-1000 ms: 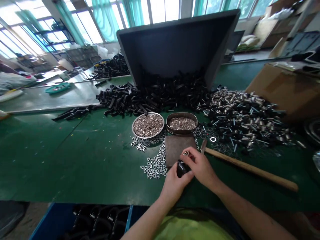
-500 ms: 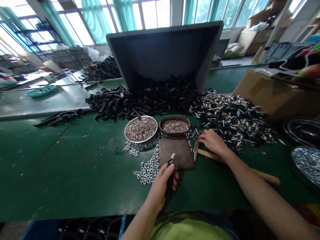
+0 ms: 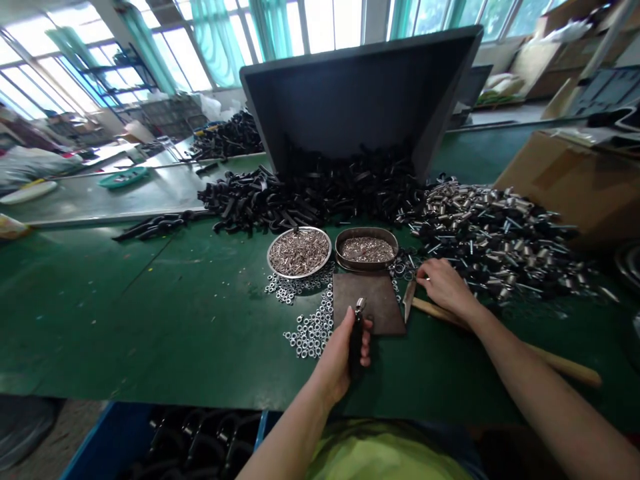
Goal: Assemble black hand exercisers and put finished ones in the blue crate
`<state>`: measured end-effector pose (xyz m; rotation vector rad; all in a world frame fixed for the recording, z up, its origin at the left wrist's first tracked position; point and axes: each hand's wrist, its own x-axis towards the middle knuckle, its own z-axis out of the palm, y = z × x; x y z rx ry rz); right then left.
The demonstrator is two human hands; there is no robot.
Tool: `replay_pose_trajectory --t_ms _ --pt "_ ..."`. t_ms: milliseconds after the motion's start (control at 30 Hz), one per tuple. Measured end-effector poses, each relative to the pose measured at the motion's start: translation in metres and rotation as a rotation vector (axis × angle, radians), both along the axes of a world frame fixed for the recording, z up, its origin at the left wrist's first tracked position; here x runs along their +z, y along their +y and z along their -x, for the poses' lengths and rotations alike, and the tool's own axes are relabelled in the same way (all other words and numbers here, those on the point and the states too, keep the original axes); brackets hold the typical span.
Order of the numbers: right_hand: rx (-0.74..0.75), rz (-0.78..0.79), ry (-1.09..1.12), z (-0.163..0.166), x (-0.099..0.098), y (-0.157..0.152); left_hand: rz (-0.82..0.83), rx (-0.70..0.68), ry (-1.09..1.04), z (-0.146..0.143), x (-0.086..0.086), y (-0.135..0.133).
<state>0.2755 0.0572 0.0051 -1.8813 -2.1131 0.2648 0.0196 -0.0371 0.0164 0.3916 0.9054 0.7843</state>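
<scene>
Green table (image 3: 200,333) spans the view. Large grey bin (image 3: 350,100) lies tipped at the back, its mouth toward the person. Cardboard box (image 3: 555,167) stands to the right. A heap of dark curved parts (image 3: 260,203) spills from the bin; a heap of metal-ended parts (image 3: 500,243) lies between it and the box.

Hammer (image 3: 570,368): wooden shaft runs off to the right, passing beneath the right forearm; head lies beside the square metal plate (image 3: 383,293). Behind the plate: round dish (image 3: 295,277) of small pins on the left, oval tin (image 3: 367,265) of tiny metal pieces on the right.

Left hand (image 3: 337,363): fingers closed around a black handle (image 3: 355,347). Thumb lies along its left side; the other fingers wrap behind, their ends showing on its right. Handle is near upright in the view, its silver tip (image 3: 360,305) clear above the thumb, in front of the plate.

Right hand (image 3: 445,283): just behind the hammer head, fingers bent, thumb and fingertips close together. Cannot tell whether they pinch anything.

Small rings (image 3: 313,333) lie scattered left of the plate.
</scene>
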Motion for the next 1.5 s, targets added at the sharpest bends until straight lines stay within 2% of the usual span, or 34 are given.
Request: replay_pose_trajectory --t_ms 100,200,300,433,533,600,633,700,733,767,833,900,1000,1167,1300,1500 --pt "0.021 -0.003 0.309 0.032 0.017 -0.025 0.009 0.005 -0.004 -0.003 0.001 0.001" --pt "0.177 0.115 0.616 0.074 0.033 -0.056 -0.001 -0.013 -0.013 -0.008 0.003 0.001" --pt "0.218 0.178 0.592 0.106 0.040 -0.075 -0.027 -0.040 0.008 -0.014 0.002 0.000" --pt "0.177 0.169 0.498 0.118 0.037 -0.081 -0.146 -0.033 0.182 -0.018 -0.002 -0.003" --pt "0.219 0.239 0.661 0.112 0.033 -0.081 -0.265 -0.074 0.364 -0.016 -0.003 -0.003" --pt "0.303 0.329 0.703 0.102 0.034 -0.071 -0.275 -0.122 0.383 -0.014 -0.002 -0.003" --pt "0.329 0.339 0.633 0.094 0.035 -0.062 -0.259 -0.141 0.353 -0.013 -0.001 -0.003" --pt "0.294 0.249 0.363 0.073 0.039 -0.033 -0.215 -0.154 0.272 -0.011 0.001 -0.002" --pt "0.169 0.108 0.143 0.060 0.042 -0.014 -0.196 -0.144 0.238 -0.010 0.002 -0.002" --pt "0.072 0.034 0.061 0.047 0.043 0.007 -0.181 -0.126 0.212 -0.009 0.002 -0.001" --pt "-0.050 -0.047 -0.047 0.022 0.043 0.050 -0.154 -0.077 0.172 -0.009 0.002 0.001" --pt "-0.108 -0.073 -0.150 0.004 0.037 0.086 -0.108 -0.025 0.121 -0.009 0.002 0.004" --pt "-0.128 -0.073 -0.267 -0.008 0.022 0.118 -0.015 0.033 0.030 -0.008 0.002 0.011" --pt "-0.103 -0.099 -0.349 -0.007 0.004 0.123 0.135 0.166 -0.118 -0.004 0.003 0.022" --pt "-0.081 -0.143 -0.317 -0.010 0.009 0.107 0.195 0.234 -0.289 0.000 0.002 0.027" --pt "-0.101 -0.146 -0.241 -0.023 0.014 0.071 0.216 0.248 -0.352 -0.001 0.002 0.025"
